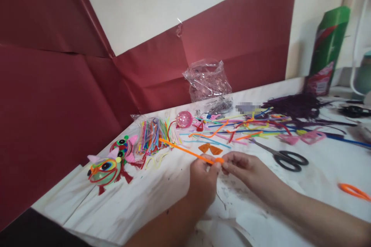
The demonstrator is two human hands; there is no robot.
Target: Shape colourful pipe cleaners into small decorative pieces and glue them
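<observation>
An orange pipe cleaner (185, 149) stretches up and left from between my two hands, and its near end looks bunched or curled. My left hand (203, 175) pinches it close to that end. Fingertips of my right hand (239, 166) close on the curled part; the exact shape there is blurred. Just beyond my hands lie two brown-orange cut pieces (214, 149). To the right rest black-handled scissors (290, 160), their blades pointing up and left.
Two colourful fish-like crafts (106, 171) sit at left beside a bundle of pipe cleaners (153, 135). Loose pipe cleaners, a pink clear ball (184, 119) and a plastic bag (207, 81) lie behind. Purple strands (295, 108) and a green bottle (327, 50) are at right, with an orange loop (354, 192) nearer.
</observation>
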